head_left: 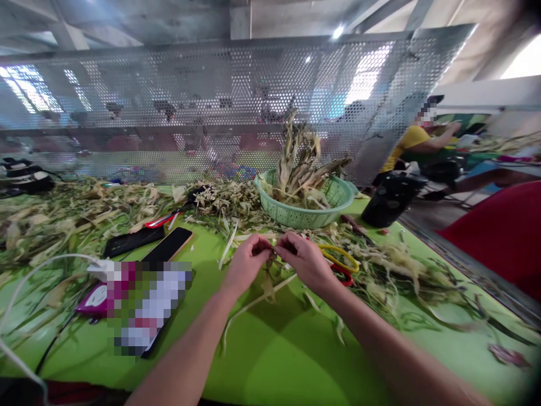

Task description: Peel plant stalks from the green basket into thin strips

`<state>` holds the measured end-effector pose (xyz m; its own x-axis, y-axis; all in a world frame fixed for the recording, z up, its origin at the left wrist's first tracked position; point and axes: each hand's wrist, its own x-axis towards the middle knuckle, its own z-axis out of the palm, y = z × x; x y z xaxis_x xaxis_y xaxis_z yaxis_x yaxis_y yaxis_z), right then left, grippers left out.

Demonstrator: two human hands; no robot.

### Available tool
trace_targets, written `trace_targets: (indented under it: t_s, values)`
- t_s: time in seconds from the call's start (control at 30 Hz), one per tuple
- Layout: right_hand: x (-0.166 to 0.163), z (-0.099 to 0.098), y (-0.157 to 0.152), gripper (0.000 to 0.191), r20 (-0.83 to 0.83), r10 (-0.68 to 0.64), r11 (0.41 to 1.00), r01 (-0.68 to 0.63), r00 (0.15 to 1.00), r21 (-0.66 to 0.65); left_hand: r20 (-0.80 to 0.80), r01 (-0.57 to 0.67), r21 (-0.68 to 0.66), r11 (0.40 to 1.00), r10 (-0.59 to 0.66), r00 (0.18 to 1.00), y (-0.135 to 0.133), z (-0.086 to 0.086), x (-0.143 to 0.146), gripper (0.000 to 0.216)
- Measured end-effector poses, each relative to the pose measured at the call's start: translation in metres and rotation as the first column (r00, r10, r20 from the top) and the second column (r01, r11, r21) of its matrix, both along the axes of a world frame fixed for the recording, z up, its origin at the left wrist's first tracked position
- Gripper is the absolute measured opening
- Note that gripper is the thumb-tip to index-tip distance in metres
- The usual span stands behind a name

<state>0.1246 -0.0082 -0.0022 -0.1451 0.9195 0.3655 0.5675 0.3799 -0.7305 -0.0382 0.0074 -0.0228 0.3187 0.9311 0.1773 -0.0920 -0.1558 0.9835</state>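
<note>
My left hand (247, 262) and my right hand (305, 260) meet above the green table (274, 355), fingertips pinched together. Between them they hold a thin strip of corn husk (269, 282), whose end hangs below the fingers; the pinched part is mostly hidden. A long pale husk strip (245, 309) lies under the hands. Just right of my right hand rest a yellow scissor-like handle (347, 254) and a red one (344, 274), partly covered. Past the hands stands a light green plastic basket (291, 214) holding dry corn husks (298, 155).
Husk scraps (84, 208) cover the left and back; more scraps (393, 270) lie at right. Left are a black phone (169, 246), a blurred-out device (156, 310), a purple power strip (91, 301) and a white cable (17, 293). A black bin (391, 197) stands by the right edge. A perforated metal screen (190, 113) rises behind.
</note>
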Motion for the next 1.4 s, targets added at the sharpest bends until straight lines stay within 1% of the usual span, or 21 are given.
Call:
trace_targets:
  t_s: [0.1, 0.2, 0.37, 0.47, 0.57, 0.63, 0.73, 0.8, 0.9, 1.0, 1.1, 1.2, 1.3, 1.4]
  values:
    - [0.001, -0.003, 0.002, 0.018, -0.069, -0.001, 1.0, 0.001, 0.998, -0.007, 0.057, 0.005, -0.095, 0.995, 0.0, 0.998, 0.001, 0.0, -0.001, 0.02]
    - [0.004, -0.007, 0.006, 0.019, -0.199, -0.011, 0.999, 0.004, 0.98, -0.038, 0.079, 0.018, -0.206, 0.978, -0.002, 0.997, 0.002, 0.0, -0.003, 0.031]
    - [0.007, -0.007, 0.01, 0.021, -0.418, -0.036, 0.992, -0.016, 0.908, -0.122, 0.151, 0.046, -0.288, 0.956, -0.002, 0.989, 0.002, 0.002, -0.001, 0.035]
    - [0.004, -0.004, 0.008, 0.024, -0.474, -0.03, 0.986, -0.053, 0.88, -0.159, 0.199, 0.042, -0.273, 0.961, 0.013, 0.98, 0.001, 0.003, 0.0, 0.032]
    - [0.002, -0.001, 0.005, 0.028, -0.462, 0.006, 0.974, -0.11, 0.887, -0.2, 0.212, 0.053, -0.251, 0.967, 0.002, 0.977, 0.0, 0.004, 0.0, 0.03]
    - [0.002, -0.001, 0.005, 0.029, -0.434, 0.014, 0.971, -0.115, 0.901, -0.208, 0.205, 0.067, -0.25, 0.966, -0.014, 0.979, 0.0, 0.004, 0.0, 0.03]
    - [0.003, -0.002, 0.006, 0.03, -0.429, -0.007, 0.976, -0.086, 0.903, -0.198, 0.184, 0.089, -0.235, 0.968, -0.046, 0.982, 0.0, 0.002, 0.0, 0.031]
    - [0.003, -0.002, 0.006, 0.031, -0.452, -0.011, 0.975, -0.091, 0.892, -0.204, 0.175, 0.093, -0.203, 0.975, -0.058, 0.983, 0.002, -0.002, 0.0, 0.032]
    - [0.002, -0.002, 0.005, 0.033, -0.498, -0.002, 0.956, -0.145, 0.867, -0.256, 0.182, 0.099, -0.167, 0.981, -0.068, 0.981, 0.004, -0.006, 0.0, 0.033]
    - [0.001, 0.0, 0.003, 0.034, -0.558, -0.005, 0.941, -0.185, 0.83, -0.283, 0.197, 0.127, -0.188, 0.974, -0.089, 0.976, 0.004, -0.004, -0.002, 0.033]
    - [0.001, 0.001, 0.003, 0.032, -0.61, -0.027, 0.947, -0.176, 0.792, -0.27, 0.183, 0.146, -0.223, 0.964, -0.106, 0.977, 0.004, 0.001, -0.004, 0.033]
    - [0.004, 0.002, 0.005, 0.031, -0.64, -0.057, 0.955, -0.146, 0.766, -0.26, 0.111, 0.104, -0.24, 0.965, -0.08, 0.991, 0.005, 0.001, -0.007, 0.032]
    - [0.007, 0.002, 0.007, 0.031, -0.646, -0.079, 0.962, -0.11, 0.759, -0.248, 0.047, 0.085, -0.25, 0.964, -0.076, 0.996, 0.005, -0.001, -0.009, 0.032]
    - [0.009, 0.002, 0.008, 0.032, -0.636, -0.077, 0.971, -0.087, 0.768, -0.223, 0.045, 0.097, -0.246, 0.964, -0.089, 0.995, 0.004, 0.001, -0.009, 0.03]
